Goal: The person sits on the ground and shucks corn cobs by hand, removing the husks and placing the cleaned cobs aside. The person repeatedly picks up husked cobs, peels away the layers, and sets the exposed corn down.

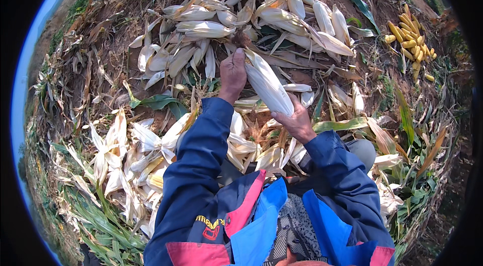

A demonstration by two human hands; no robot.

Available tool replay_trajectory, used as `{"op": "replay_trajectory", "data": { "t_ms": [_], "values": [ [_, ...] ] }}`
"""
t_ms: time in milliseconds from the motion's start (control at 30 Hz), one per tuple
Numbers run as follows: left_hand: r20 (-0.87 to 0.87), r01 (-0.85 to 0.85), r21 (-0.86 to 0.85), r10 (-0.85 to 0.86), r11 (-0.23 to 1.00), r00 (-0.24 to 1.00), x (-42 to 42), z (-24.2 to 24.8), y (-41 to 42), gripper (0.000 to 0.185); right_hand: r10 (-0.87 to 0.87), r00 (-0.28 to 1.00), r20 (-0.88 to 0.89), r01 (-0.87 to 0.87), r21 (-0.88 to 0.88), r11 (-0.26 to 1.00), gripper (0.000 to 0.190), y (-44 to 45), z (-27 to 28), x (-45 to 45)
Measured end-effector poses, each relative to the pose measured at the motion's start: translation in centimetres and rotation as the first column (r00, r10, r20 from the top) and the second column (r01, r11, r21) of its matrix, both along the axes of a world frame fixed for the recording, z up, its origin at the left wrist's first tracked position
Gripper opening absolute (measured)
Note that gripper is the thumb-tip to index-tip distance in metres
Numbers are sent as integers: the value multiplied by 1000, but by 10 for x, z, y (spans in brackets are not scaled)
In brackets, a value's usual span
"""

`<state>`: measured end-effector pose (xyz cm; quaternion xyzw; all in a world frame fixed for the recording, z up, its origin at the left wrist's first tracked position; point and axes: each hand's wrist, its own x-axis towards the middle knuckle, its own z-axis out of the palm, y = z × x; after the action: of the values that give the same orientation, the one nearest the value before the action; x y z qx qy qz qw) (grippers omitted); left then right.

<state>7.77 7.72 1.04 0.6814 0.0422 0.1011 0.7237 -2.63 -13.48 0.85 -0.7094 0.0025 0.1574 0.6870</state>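
Observation:
An ear of corn in its pale husk (268,85) slants between my two hands. My left hand (233,73) grips its upper, silk end, thumb on top, where dark brown silk sticks out. A few yellow kernels show there beside the thumb. My right hand (296,119) holds the lower, thicker end, with fingers partly hidden behind it. Beyond my hands lies a heap of corn ears in their husks (205,29), with more husked-over ears (285,19) to its right. Loose pale husks (241,145) lie below the held ear, close to my body.
A pile of bare yellow corn ears (413,41) lies on the soil at far right. Peeled-back husks (117,156) cover the ground at left. Green corn leaves (160,102) and dry stalks (81,81) lie about. My knee (362,153) is at right.

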Motion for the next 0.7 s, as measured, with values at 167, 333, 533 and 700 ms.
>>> {"op": "replay_trajectory", "data": {
  "t_ms": [167, 333, 533, 700],
  "values": [
    [44, -5, -93, 9, 996, 999, -1, 0, -1, 40, 25, 962, -273, 11, 130, 991, 80, -2, 22, 0],
    [-183, 251, 315, -201, 915, 962, -2, -11, -3, 40, -46, 964, -263, 120, 269, 956, 66, -1, 36, 9],
    [-373, 446, 18, -407, 895, 834, -28, 3, -25, 32, -202, 961, -188, 264, 408, 874, 55, -13, 36, 35],
    [-224, 211, -221, -260, 952, 939, -19, 29, -17, 44, -171, 979, -114, 201, 355, 913, 64, -9, 31, 30]
  ]
}}
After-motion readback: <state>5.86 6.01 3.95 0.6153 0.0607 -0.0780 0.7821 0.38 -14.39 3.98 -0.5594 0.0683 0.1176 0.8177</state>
